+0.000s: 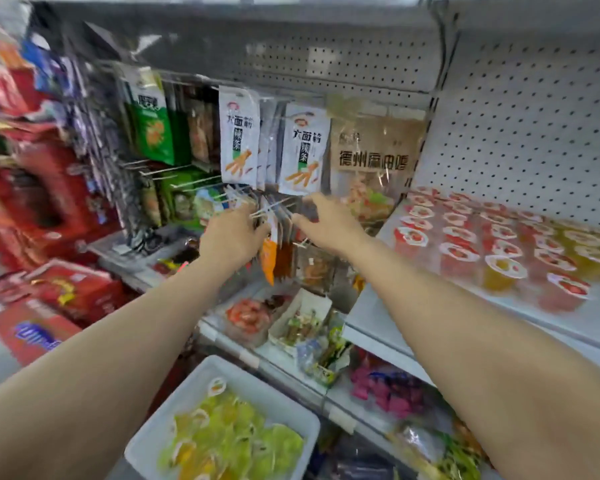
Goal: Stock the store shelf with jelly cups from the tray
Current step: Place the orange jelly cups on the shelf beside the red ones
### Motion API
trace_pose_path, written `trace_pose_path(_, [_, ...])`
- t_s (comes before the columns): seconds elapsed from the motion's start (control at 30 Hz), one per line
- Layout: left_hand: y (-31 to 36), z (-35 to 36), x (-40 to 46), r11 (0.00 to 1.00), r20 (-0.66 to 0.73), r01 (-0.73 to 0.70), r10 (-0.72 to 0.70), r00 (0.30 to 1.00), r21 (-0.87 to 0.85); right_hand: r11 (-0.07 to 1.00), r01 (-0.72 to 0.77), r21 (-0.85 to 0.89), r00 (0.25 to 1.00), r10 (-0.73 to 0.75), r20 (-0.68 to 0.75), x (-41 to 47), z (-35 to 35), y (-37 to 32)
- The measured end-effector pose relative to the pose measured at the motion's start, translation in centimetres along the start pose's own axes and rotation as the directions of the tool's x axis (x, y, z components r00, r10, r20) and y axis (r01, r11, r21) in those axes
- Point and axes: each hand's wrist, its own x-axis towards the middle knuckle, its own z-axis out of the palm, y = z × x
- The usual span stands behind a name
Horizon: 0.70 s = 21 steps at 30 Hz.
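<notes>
both hands — left hand (232, 233) and right hand (326, 223) — reach at hanging packets (281, 244) left of the shelf (378, 317); grip unclear — better return to the tray (174, 424).

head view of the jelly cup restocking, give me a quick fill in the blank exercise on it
1. The white plastic tray at the bottom holds ____ jelly cups.
2. The white shelf on the right carries mostly ____ jelly cups.
3. Both hands, left hand and right hand, reach toward the hanging ____ packets.

Missing: yellow-green; red; snack
</notes>
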Motion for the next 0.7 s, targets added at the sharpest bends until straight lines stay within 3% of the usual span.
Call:
trace_pose_path(0.2, [-9.5, 4.9, -3.8, 0.989, 0.119, 0.144, -0.147, 0.982, 0.034, 0.999, -0.031, 0.016, 0.979, 0.027, 0.203, -0.2, 11.1, -0.6])
trace_pose_path(0.37, [-16.6, 11.4, -9.4, 0.934, 0.247, 0.355, -0.351, 0.903, 0.03, 0.994, -0.093, 0.05, 0.904, 0.063, 0.423, -1.9, 22.0, 1.7])
trace_pose_path(0.5, [-20.4, 16.7, -14.6, 0.869, 0.346, 0.494, -0.473, 0.81, 0.031, 0.985, -0.166, 0.038, 0.792, 0.11, 0.6, -4.8, 30.4, 4.3])
trace_pose_path(0.7, [-24.4, 24.4, -22.6, 0.677, 0.472, 0.732, -0.672, 0.571, 0.078, 0.972, -0.234, -0.034, 0.527, 0.156, 0.835, -10.6, 41.0, 7.8])
